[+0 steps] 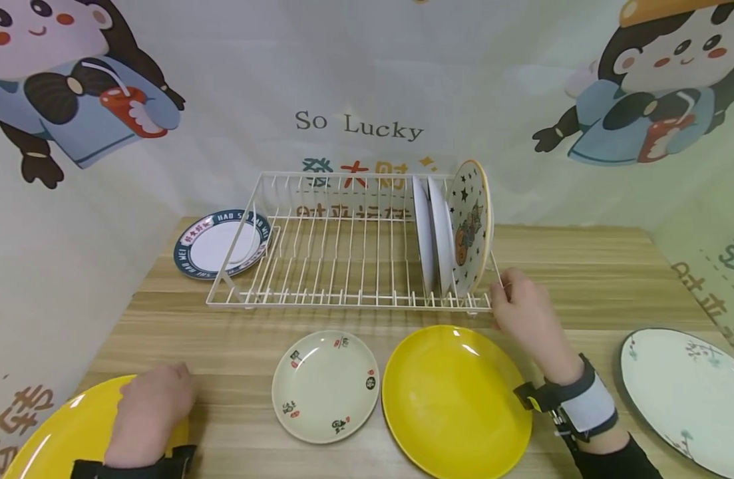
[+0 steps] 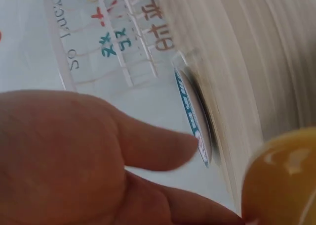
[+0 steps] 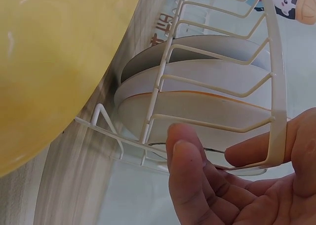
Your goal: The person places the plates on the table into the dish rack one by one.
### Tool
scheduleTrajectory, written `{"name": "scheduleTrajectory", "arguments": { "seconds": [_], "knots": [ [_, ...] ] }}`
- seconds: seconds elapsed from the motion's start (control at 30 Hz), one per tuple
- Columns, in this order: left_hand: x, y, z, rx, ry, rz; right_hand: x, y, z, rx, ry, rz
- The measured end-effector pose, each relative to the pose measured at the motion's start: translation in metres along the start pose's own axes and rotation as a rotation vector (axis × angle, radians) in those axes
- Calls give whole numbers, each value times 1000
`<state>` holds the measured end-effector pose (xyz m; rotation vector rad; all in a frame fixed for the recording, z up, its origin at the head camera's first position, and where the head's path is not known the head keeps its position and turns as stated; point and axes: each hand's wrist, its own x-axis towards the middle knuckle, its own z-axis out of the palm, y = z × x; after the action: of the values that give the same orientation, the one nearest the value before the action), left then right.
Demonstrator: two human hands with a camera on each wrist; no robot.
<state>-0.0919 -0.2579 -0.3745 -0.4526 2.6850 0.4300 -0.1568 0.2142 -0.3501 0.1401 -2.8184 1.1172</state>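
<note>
A white wire dish rack (image 1: 343, 303) stands toward the back of the table. At its right end two white plates (image 1: 423, 233) and a star-patterned plate with an orange rim (image 1: 471, 226) stand on edge. My right hand (image 1: 525, 309) holds the rack's front right corner; the right wrist view shows the fingers (image 3: 187, 180) bent about the end wire. Over the yellow plate (image 1: 73, 426) at the lower left is my left hand (image 1: 157, 406), its thumb (image 2: 163, 148) extended in the left wrist view. Whether its fingertips touch that plate is hidden.
A blue-rimmed plate (image 1: 223, 246) lies partly behind the rack's left end. In front lie a small cream plate (image 1: 326, 387) and another yellow plate (image 1: 456, 402). A large pale plate (image 1: 690, 399) is at the right. A printed cloth (image 1: 367, 73) hangs behind the table.
</note>
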Motion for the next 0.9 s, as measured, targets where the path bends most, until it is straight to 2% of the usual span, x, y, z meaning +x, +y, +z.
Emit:
{"name": "scheduleTrajectory", "arguments": {
  "seconds": [0.1, 0.23, 0.47, 0.63, 0.77, 0.9],
  "knots": [
    [3, 3, -1, -32, -31, 95, -1, -1, 0, 6, -3, 3],
    [5, 10, -1, -88, -66, 155, -2, -2, -1, 5, -6, 9],
    [5, 17, 6, -38, -25, 336, -1, 0, -1, 4, -8, 11],
    [3, 20, 7, -48, -24, 437, -1, 1, -1, 4, -9, 16],
    [2, 20, 7, -51, -41, 491, -1, 1, -1, -3, -11, 19],
    [1, 18, 9, -38, -21, 530, -1, 0, -1, -1, -16, 24]
  ]
}}
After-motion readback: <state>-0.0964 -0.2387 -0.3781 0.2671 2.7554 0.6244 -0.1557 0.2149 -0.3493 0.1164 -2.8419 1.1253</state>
